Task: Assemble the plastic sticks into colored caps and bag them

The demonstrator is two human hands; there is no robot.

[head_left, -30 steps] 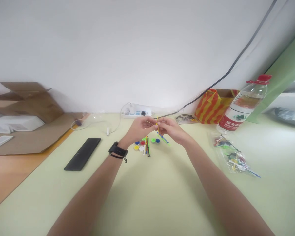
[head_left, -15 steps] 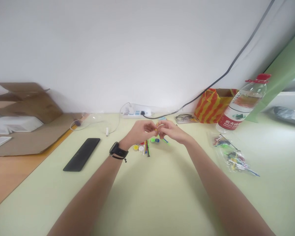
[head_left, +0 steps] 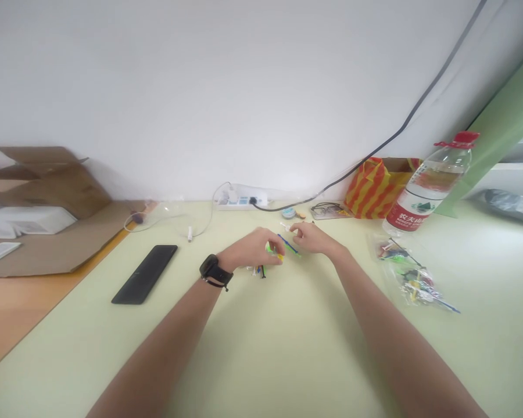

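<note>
My left hand (head_left: 255,249), with a black watch (head_left: 215,271) on its wrist, is closed in a pinch on a small yellow plastic piece (head_left: 280,256). Partly hidden beneath it are thin coloured plastic sticks (head_left: 262,271) and a green piece (head_left: 269,248). To the right, my right hand (head_left: 312,237) has its fingers curled together at small white pieces (head_left: 285,226); what its fingertips hold cannot be made out. Between the hands, a blue stick (head_left: 287,244) lies on the pale green table (head_left: 265,348), with some green beside it.
A black slab (head_left: 145,274) lies at the left, near a cardboard box (head_left: 82,232). A power strip (head_left: 242,198) sits against the wall. At the right stand a striped bag (head_left: 370,188) and a water bottle (head_left: 422,194), with clear bags of plastic parts (head_left: 418,281) in front.
My hands, previously together over the parts, have separated. The left moved lower with the yellow piece; the right shifted slightly right and down. The white pieces and blue stick show more.
</note>
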